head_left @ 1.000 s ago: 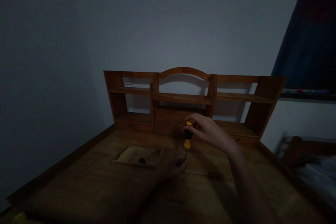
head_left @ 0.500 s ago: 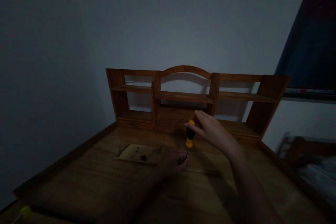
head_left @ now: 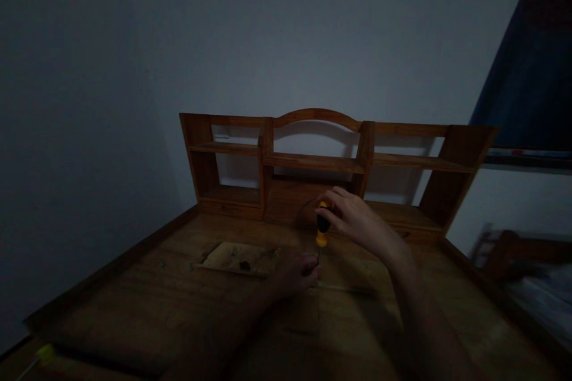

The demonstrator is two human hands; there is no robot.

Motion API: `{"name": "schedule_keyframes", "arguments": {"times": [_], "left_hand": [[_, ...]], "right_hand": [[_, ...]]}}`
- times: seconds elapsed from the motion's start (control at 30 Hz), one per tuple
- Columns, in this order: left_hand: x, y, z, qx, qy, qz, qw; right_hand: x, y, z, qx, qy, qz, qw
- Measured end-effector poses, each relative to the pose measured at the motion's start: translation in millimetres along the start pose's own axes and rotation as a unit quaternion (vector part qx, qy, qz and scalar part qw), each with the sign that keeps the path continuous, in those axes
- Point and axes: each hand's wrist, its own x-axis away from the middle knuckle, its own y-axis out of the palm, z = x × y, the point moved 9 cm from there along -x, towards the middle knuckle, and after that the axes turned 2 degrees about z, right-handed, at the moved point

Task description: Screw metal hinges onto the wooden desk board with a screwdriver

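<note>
My right hand (head_left: 351,214) is closed round the upper part of a yellow and black screwdriver (head_left: 322,238), which stands nearly upright with its metal shaft down. Low by the shaft, my left hand (head_left: 297,274) is closed in a pinch just above the wooden desktop (head_left: 179,297). Whatever its fingers hold at the screwdriver's tip is hidden in the dim light. To the left of that hand lies a pale, flat wooden piece (head_left: 230,257) with a dark spot. A thin strip (head_left: 344,290) lies on the desktop, right of the left hand.
A wooden shelf unit (head_left: 313,162) stands along the desktop's back edge, against the wall. At the lower left corner is a yellow-handled tool (head_left: 44,354) with a thin shaft. A few tiny bits (head_left: 162,262) lie on the left. Dark blue curtain (head_left: 527,83) hangs at right.
My right hand's fingers have shifted round the handle's top and now reach further left over it. The left hand stays low at the shaft. The view has moved slightly.
</note>
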Motion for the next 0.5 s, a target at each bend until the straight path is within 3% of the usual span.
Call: {"name": "schedule_keyframes", "arguments": {"times": [0.23, 0.5], "left_hand": [[-2.4, -0.6, 2.6, 0.012, 0.001, -0.004, 1.0], [-2.3, 1.2, 1.4, 0.003, 0.004, -0.004, 1.0]], "right_hand": [[-1.7, 0.7, -1.1, 0.114, 0.042, 0.028, 0.992], [0.8, 5.3, -5.5, 0.012, 0.004, -0.018, 1.0]]}}
